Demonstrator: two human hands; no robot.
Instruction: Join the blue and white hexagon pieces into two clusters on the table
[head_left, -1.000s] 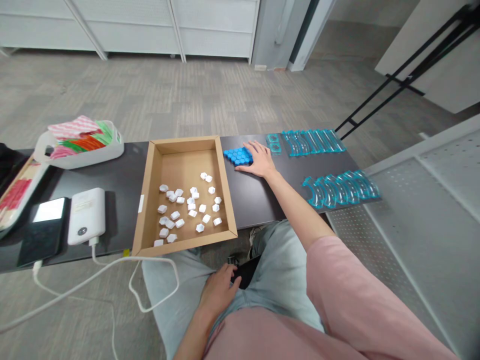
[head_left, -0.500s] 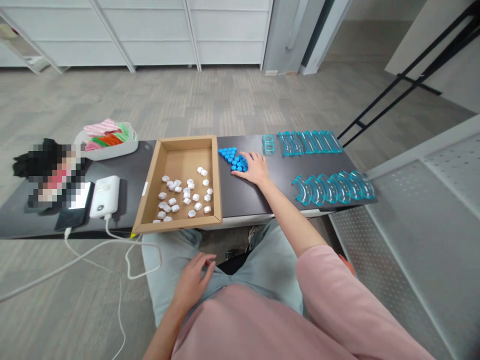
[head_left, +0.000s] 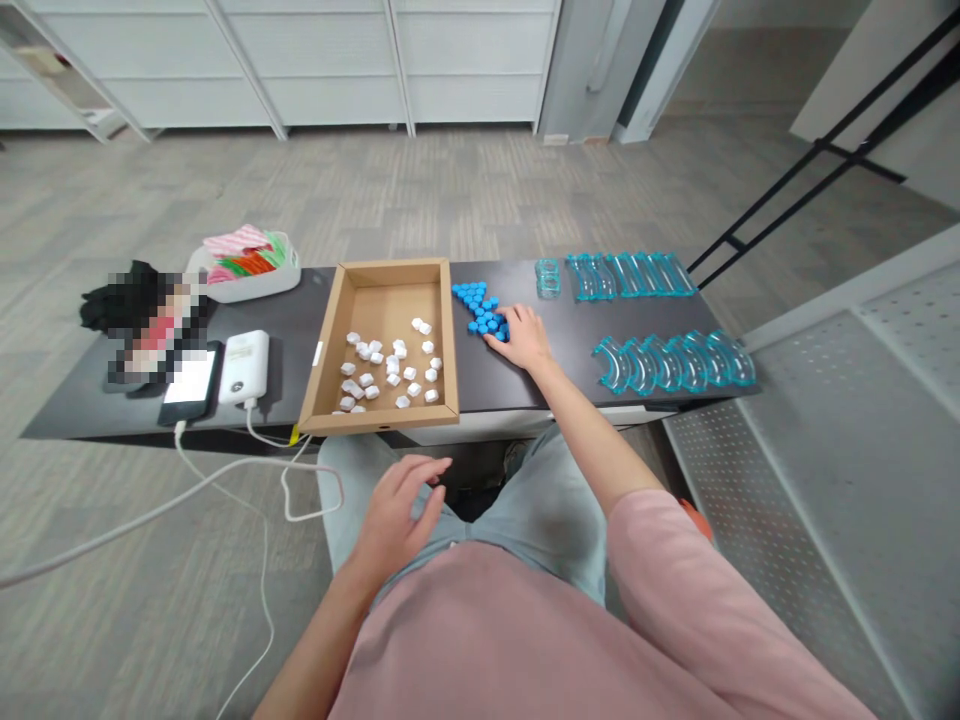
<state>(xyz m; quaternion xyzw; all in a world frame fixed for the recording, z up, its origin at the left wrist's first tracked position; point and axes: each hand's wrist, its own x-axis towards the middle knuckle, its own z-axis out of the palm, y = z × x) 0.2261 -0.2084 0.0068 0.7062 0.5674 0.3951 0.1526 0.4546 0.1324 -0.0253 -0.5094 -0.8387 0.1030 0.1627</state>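
Observation:
My right hand rests at the near right end of a cluster of small blue pieces on the dark table. Its thumb and fingers are apart and curve around the nearest pieces, touching them; some are partly hidden beneath the fingers. My left hand hovers above my lap, fingers loosely stretched and nothing in it. Left of the blue pieces stands a shallow cardboard tray. Scattered over its bottom are several small white faceted pieces.
Clear teal-edged curved plastic parts stand in a back row and a front row at right, with a smaller group beside. At left are a white basket, a power bank, a phone and a trailing cable.
My left hand has risen slightly from my lap toward the table, its fingers spreading a little. My right hand stays at the blue pieces, some of which have shifted. The camera view has moved a little.

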